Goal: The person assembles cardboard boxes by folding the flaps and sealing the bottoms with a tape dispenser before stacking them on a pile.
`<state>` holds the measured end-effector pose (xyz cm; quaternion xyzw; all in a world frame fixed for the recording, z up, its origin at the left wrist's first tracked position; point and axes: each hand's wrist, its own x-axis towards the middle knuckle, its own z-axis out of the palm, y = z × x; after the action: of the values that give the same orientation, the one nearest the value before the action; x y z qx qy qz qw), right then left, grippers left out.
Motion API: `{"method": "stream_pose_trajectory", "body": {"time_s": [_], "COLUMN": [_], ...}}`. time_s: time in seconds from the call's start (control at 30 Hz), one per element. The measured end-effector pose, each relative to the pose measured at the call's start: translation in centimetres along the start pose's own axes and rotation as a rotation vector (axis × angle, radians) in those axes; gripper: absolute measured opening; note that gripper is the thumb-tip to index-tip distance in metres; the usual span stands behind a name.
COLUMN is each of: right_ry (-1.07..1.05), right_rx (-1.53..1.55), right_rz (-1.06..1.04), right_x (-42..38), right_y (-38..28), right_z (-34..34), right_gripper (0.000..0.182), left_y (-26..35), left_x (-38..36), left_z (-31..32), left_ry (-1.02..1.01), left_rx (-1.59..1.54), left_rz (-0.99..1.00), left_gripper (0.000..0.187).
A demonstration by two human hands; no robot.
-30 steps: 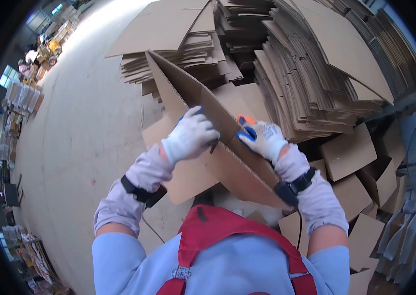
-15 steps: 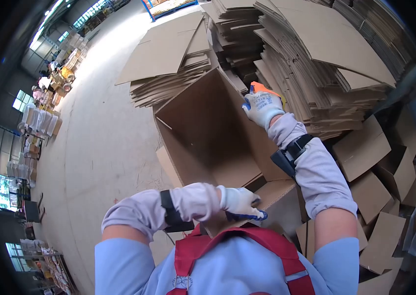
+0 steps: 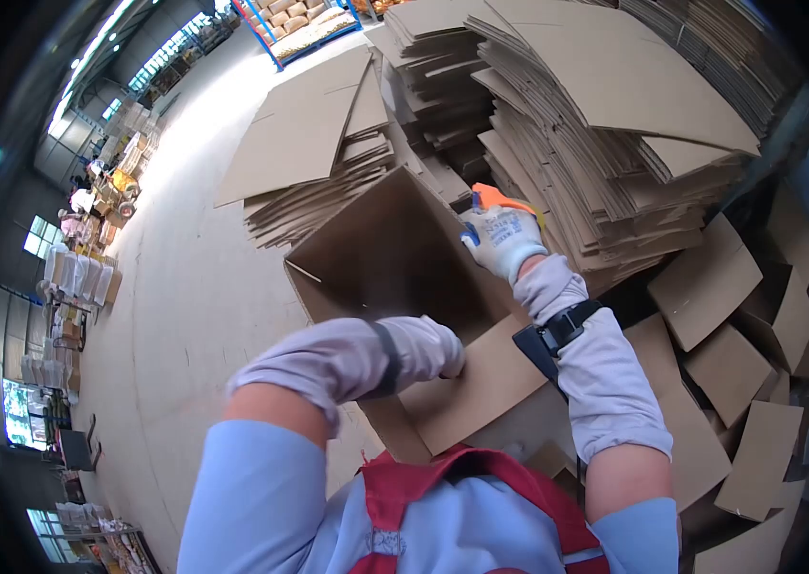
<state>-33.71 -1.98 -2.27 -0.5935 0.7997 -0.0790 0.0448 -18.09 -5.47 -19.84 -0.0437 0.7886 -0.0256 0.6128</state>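
Note:
An opened cardboard box (image 3: 395,239) stands before my body, its mouth facing me, with a flap (image 3: 476,383) at the near side. My left hand (image 3: 452,359) reaches into the box mouth beside that flap; its fingers are hidden from view. At the box's far right edge, my gloved right hand (image 3: 502,237) is closed around an orange tape dispenser (image 3: 500,198), mostly covered by the glove. Both wrists carry black straps over pale sleeves.
Flat cardboard sheets (image 3: 299,124) lie stacked behind the box, and a taller stack (image 3: 605,182) rises at the right. Loose folded cartons (image 3: 710,287) are heaped at the lower right. A blue rack (image 3: 295,33) with sacks stands far off beyond the concrete floor (image 3: 175,287).
My left hand has moved from the near edge up and into the box. The near flap now lies across the opening. My right hand keeps its grip on the tape dispenser.

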Motion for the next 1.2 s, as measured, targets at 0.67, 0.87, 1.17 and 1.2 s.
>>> {"method": "stream_pose_trajectory", "body": {"time_s": [0.67,0.87,1.17,1.2], "right_ry": [0.018,-0.021,0.341,0.34], "right_rx": [-0.047,-0.106,-0.115,-0.128], "right_rz": [0.155,0.121,-0.015,-0.058], "right_x": [0.5,1.1,-1.7,-1.8], "right_y": [-0.6,-3.0,-8.9,-8.5], "right_z": [0.7,1.1,9.0,11.6], "right_gripper": [0.03,0.031,0.026,0.023], "left_y": [-18.6,-12.8,-16.8,-19.3], "left_x": [-13.9,-11.1,-20.1,-20.2], "left_z": [-6.2,-7.0,1.7,4.4], "left_ry": [1.484,0.919,0.965,1.5], "left_rx": [-0.58,-0.716,-0.497,-0.301], "left_rz": [-0.527,-0.258,0.111,-0.051], "left_gripper": [0.039,0.043,0.038,0.04]}}
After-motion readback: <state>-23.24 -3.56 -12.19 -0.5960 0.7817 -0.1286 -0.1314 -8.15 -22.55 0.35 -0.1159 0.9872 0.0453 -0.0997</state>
